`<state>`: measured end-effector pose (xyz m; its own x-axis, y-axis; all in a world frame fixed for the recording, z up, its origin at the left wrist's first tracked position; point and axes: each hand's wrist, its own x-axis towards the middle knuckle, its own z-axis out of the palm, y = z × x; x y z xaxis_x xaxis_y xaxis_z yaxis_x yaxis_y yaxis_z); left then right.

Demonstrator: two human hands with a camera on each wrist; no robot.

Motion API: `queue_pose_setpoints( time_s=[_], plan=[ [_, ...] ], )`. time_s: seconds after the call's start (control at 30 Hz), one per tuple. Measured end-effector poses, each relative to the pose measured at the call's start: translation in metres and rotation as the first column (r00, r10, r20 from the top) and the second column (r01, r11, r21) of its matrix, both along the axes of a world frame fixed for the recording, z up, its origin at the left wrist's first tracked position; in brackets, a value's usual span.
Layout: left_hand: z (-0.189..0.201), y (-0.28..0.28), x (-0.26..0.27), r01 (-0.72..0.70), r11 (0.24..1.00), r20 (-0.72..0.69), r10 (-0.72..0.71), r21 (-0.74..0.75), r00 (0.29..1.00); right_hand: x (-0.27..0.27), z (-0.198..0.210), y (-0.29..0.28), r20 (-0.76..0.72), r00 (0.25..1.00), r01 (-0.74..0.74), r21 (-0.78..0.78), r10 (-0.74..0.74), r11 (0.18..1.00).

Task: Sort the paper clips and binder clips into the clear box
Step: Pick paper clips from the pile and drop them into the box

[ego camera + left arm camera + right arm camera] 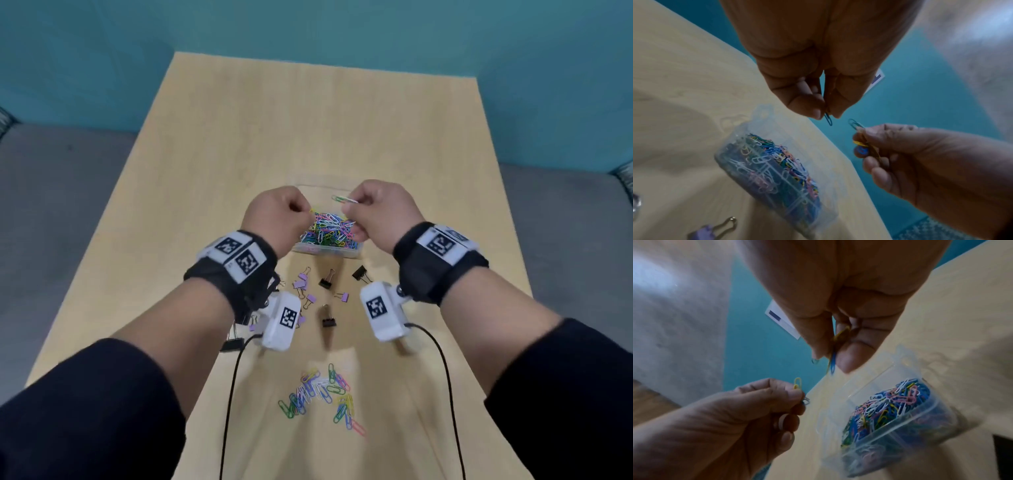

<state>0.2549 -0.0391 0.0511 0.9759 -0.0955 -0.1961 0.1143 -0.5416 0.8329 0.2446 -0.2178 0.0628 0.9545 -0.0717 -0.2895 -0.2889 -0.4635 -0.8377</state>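
A clear box (327, 253) holding a heap of coloured paper clips sits mid-table. Both hands hover over it. My left hand (303, 213) pinches a few paper clips; a dark blue one (828, 121) and a yellow one (797, 383) stick out of its fingertips. My right hand (352, 206) pinches a small bunch of paper clips (344, 199), seen blue and yellow in the right wrist view (833, 361). Near the front edge lies a loose pile of paper clips (322, 394). Purple binder clips (303, 278) and black binder clips (325, 281) lie scattered between box and pile.
The light wooden table (308, 137) ends at a teal wall behind, with grey floor on both sides. A larger black binder clip (233, 343) lies under my left wrist. Two black cables (233, 394) trail from the wrist cameras toward the front edge.
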Motion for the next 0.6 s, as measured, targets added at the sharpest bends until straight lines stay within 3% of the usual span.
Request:
queue_pose_setpoints(
  time_s=[0.07,0.13,0.23,0.33,0.43,0.53,0.6],
  plan=[
    [-0.005,0.0,0.002,0.068,0.996,-0.027,-0.066,0.063,0.997,0.006,-0.004,-0.001,-0.074,0.993,-0.106,-0.173,0.095,0.979],
    [-0.009,0.01,-0.009,0.069,0.991,-0.013,-0.068,0.111,0.998,-0.004,-0.005,-0.01,-0.075,0.987,-0.157,-0.403,0.139,0.901],
    [-0.015,0.033,-0.05,0.037,0.981,0.044,-0.047,0.19,0.998,-0.051,-0.012,-0.023,0.014,0.983,-0.155,-0.48,0.185,0.863],
    [-0.031,0.051,-0.116,0.203,0.936,0.045,-0.225,0.286,0.973,-0.119,-0.032,-0.022,-0.107,0.92,-0.375,-0.523,0.378,0.765],
    [-0.058,0.057,-0.174,0.427,0.806,0.032,-0.48,0.41,0.876,-0.176,-0.054,-0.009,-0.2,0.805,-0.576,-0.488,0.558,0.656],
    [-0.075,0.05,-0.199,0.511,0.662,0.015,-0.618,0.549,0.786,-0.206,-0.074,0.007,-0.232,0.691,-0.674,-0.549,0.684,0.494],
    [-0.08,0.046,-0.204,0.542,0.618,0.049,-0.683,0.569,0.728,-0.216,-0.08,0.013,-0.213,0.669,-0.665,-0.599,0.712,0.446]
  ],
)
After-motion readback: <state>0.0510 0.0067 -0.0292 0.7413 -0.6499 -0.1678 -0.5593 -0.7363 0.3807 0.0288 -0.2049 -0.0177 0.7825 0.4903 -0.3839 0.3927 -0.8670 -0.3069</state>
